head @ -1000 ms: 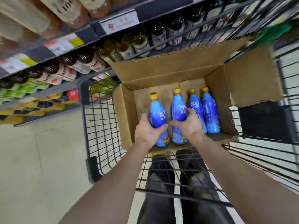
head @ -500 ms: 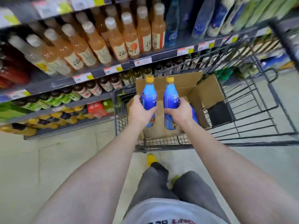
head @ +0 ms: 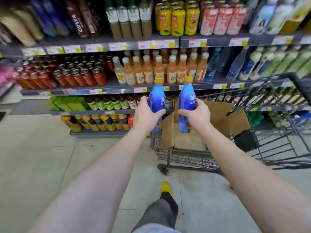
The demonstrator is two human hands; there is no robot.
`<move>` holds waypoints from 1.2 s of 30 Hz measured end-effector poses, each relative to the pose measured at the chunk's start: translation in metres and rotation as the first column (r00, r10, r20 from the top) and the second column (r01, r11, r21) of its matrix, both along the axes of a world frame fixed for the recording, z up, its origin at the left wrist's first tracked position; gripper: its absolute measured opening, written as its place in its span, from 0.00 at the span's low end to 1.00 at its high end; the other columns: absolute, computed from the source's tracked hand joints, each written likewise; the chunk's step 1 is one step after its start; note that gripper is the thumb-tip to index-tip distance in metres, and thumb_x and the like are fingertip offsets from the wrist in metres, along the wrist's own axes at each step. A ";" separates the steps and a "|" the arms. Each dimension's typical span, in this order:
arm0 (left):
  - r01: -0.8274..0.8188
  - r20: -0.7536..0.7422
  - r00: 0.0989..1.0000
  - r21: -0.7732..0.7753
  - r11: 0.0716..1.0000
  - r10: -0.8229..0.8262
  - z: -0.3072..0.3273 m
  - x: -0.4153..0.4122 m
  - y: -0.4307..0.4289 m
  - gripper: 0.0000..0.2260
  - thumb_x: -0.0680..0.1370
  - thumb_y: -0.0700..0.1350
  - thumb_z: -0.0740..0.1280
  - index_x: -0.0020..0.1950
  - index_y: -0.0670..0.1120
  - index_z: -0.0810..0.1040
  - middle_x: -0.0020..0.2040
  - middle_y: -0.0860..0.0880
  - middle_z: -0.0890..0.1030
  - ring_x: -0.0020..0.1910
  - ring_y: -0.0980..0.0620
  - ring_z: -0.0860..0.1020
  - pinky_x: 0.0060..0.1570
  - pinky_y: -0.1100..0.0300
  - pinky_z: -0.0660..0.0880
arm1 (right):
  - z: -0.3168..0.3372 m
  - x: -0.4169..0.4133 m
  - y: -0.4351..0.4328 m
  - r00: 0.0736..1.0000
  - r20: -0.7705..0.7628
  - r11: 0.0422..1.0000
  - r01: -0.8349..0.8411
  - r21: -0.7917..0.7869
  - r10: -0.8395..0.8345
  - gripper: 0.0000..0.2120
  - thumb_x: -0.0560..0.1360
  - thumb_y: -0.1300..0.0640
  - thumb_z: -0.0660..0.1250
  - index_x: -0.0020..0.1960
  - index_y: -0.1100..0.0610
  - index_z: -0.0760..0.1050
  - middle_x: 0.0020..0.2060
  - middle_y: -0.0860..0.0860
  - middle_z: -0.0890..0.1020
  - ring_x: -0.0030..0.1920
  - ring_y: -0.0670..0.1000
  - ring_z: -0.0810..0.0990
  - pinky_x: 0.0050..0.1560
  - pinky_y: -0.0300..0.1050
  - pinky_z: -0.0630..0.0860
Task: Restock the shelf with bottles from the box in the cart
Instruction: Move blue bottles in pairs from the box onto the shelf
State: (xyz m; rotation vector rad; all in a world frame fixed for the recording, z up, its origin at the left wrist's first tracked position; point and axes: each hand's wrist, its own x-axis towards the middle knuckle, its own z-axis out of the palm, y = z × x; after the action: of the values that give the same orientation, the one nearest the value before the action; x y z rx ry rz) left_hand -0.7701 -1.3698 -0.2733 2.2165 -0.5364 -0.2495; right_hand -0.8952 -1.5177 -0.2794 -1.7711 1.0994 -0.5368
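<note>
My left hand (head: 147, 114) grips a blue bottle with a yellow cap (head: 157, 96), held upright. My right hand (head: 196, 115) grips a second blue bottle (head: 186, 101) of the same kind, also upright. Both bottles hang in the air above the open cardboard box (head: 218, 118), which sits in the black wire cart (head: 276, 132). Behind them runs the shelf (head: 117, 89) with rows of orange drink bottles (head: 171, 71). A gap of similar blue bottles (head: 212, 68) shows to the right on that shelf. The box's inside is mostly hidden.
Upper shelves carry yellow and pink cans (head: 178, 19) and dark bottles (head: 80, 17). Red cans (head: 74, 76) fill the left of the middle shelf. Green and yellow bottles (head: 101, 121) stand low down. Pale tiled floor (head: 42, 157) spreads to the left; my leg and yellow shoe (head: 165, 188) are below.
Both hands lifted the two blue bottles out of the box and up to shelf height. The view rose from the cart towards the shelves.
</note>
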 end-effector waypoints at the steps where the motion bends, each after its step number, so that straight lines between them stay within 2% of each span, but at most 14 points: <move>1: -0.030 0.011 0.999 -0.025 0.999 0.030 0.010 0.004 0.014 0.32 0.67 0.59 0.80 0.65 0.51 0.71 0.59 0.50 0.82 0.56 0.47 0.81 0.51 0.55 0.76 | 0.009 0.007 0.012 1.000 0.017 1.000 -0.017 -0.006 0.017 0.32 0.63 0.50 0.81 0.64 0.52 0.75 0.55 0.48 0.83 0.52 0.50 0.82 0.56 0.52 0.80; 3: -0.088 0.027 0.996 -0.082 0.993 0.090 0.028 0.017 0.042 0.31 0.66 0.60 0.80 0.63 0.51 0.73 0.57 0.52 0.83 0.55 0.48 0.82 0.54 0.52 0.78 | 0.025 0.027 0.037 0.997 0.047 0.998 -0.060 -0.005 0.060 0.31 0.63 0.50 0.81 0.63 0.52 0.76 0.54 0.48 0.83 0.51 0.50 0.83 0.56 0.52 0.80; 8: -0.211 0.075 0.972 -0.146 0.966 0.224 0.069 0.066 0.104 0.28 0.68 0.59 0.80 0.59 0.50 0.72 0.50 0.55 0.80 0.51 0.49 0.82 0.49 0.55 0.77 | 0.065 0.095 0.095 0.974 0.146 0.985 -0.170 -0.018 0.171 0.32 0.63 0.52 0.82 0.64 0.53 0.76 0.54 0.49 0.83 0.51 0.49 0.82 0.54 0.50 0.81; 10: -0.243 0.088 0.962 -0.151 0.958 0.257 0.081 0.094 0.128 0.27 0.68 0.59 0.80 0.59 0.51 0.71 0.51 0.55 0.80 0.51 0.49 0.82 0.51 0.52 0.79 | 0.080 0.125 0.117 0.959 0.184 0.976 -0.215 -0.030 0.217 0.28 0.64 0.53 0.81 0.62 0.53 0.76 0.52 0.47 0.82 0.48 0.47 0.82 0.51 0.45 0.81; 13: -0.265 0.110 0.953 -0.159 0.951 0.283 0.097 0.141 0.162 0.28 0.68 0.59 0.79 0.60 0.51 0.71 0.54 0.53 0.81 0.51 0.49 0.81 0.51 0.53 0.79 | 0.097 0.175 0.148 0.947 0.203 0.968 -0.240 -0.073 0.250 0.26 0.64 0.52 0.81 0.58 0.50 0.75 0.50 0.46 0.82 0.49 0.47 0.82 0.51 0.47 0.81; 17: -0.282 0.141 0.940 -0.185 0.941 0.310 0.116 0.215 0.207 0.28 0.68 0.60 0.80 0.61 0.51 0.72 0.54 0.53 0.80 0.51 0.50 0.79 0.46 0.56 0.74 | 0.115 0.252 0.189 0.938 0.227 0.965 -0.249 -0.083 0.262 0.28 0.66 0.55 0.80 0.63 0.54 0.75 0.52 0.47 0.82 0.48 0.47 0.81 0.45 0.41 0.77; 20: -0.267 0.157 0.942 -0.186 0.946 0.297 0.129 0.270 0.239 0.28 0.67 0.61 0.80 0.60 0.52 0.72 0.53 0.54 0.80 0.51 0.49 0.80 0.51 0.53 0.78 | 0.129 0.307 0.220 0.937 0.219 0.960 -0.253 -0.116 0.273 0.27 0.67 0.54 0.80 0.62 0.52 0.75 0.49 0.45 0.79 0.46 0.46 0.78 0.43 0.39 0.72; 22: -0.250 0.165 0.946 -0.174 0.953 0.278 0.138 0.305 0.257 0.28 0.67 0.62 0.80 0.59 0.52 0.72 0.54 0.54 0.81 0.52 0.49 0.81 0.53 0.50 0.79 | 0.138 0.342 0.237 0.933 0.235 0.961 -0.254 -0.105 0.272 0.27 0.66 0.54 0.80 0.61 0.52 0.74 0.50 0.44 0.80 0.47 0.45 0.79 0.45 0.40 0.75; 25: -0.243 0.177 0.945 -0.180 0.953 0.274 0.151 0.352 0.278 0.29 0.66 0.62 0.80 0.59 0.52 0.73 0.55 0.53 0.82 0.53 0.48 0.82 0.54 0.49 0.80 | 0.148 0.393 0.258 0.936 0.240 0.965 -0.234 -0.117 0.256 0.30 0.63 0.50 0.82 0.62 0.53 0.76 0.53 0.48 0.83 0.49 0.48 0.82 0.51 0.49 0.81; 31: -0.247 0.177 0.941 -0.221 0.944 0.288 0.163 0.438 0.299 0.29 0.68 0.60 0.79 0.62 0.52 0.73 0.55 0.52 0.82 0.52 0.49 0.82 0.53 0.50 0.79 | 0.160 0.477 0.276 0.924 0.226 0.948 -0.278 -0.158 0.309 0.31 0.64 0.53 0.81 0.64 0.54 0.75 0.53 0.48 0.82 0.50 0.48 0.81 0.51 0.46 0.80; 36: -0.252 0.138 0.948 -0.224 0.941 0.286 0.156 0.506 0.299 0.33 0.64 0.65 0.79 0.62 0.53 0.72 0.55 0.53 0.82 0.52 0.49 0.82 0.53 0.47 0.81 | 0.154 0.551 0.271 0.923 0.200 0.941 -0.303 -0.151 0.330 0.31 0.61 0.51 0.82 0.61 0.52 0.76 0.51 0.47 0.83 0.50 0.49 0.83 0.54 0.53 0.81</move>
State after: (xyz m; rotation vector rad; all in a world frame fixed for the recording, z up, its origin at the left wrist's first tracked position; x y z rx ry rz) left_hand -0.2646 -1.0709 -0.1175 2.0897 -0.3241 0.1344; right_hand -0.3445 -1.2468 -0.1257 -1.8913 0.6194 -0.5914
